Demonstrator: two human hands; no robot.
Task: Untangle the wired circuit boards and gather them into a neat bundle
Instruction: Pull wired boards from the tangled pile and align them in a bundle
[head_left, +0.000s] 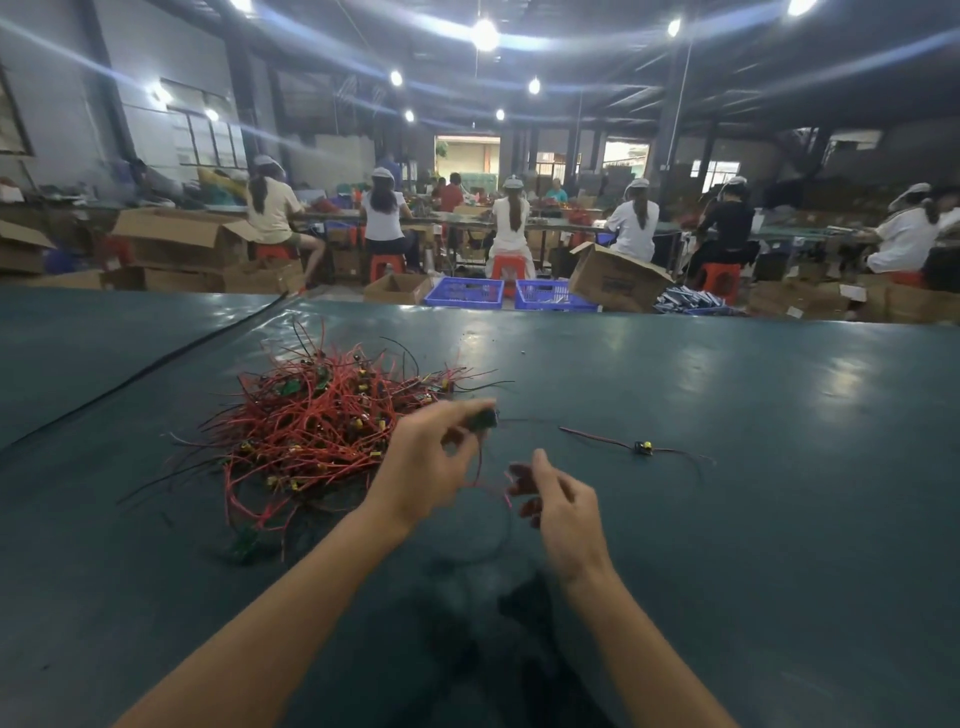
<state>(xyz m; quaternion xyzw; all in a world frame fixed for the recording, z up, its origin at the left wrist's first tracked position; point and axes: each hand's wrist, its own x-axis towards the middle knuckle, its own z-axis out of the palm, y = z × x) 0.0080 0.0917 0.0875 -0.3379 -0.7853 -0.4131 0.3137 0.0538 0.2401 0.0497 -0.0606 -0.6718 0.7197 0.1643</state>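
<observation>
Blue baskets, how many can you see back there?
2. The left blue basket and the right blue basket sit side by side just beyond the table's far edge, left of a tipped cardboard box. Others may be hidden behind the table.

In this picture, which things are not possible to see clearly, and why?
- Head view: the dark piece pinched by the left hand is motion-blurred, so it is unclear whether it is a board.
- Right hand: the fingertips are blurred, so a grip on the red wire cannot be told.
- Tangled pile: the wires hide the board count.
- Lone board: too small for detail.
</observation>
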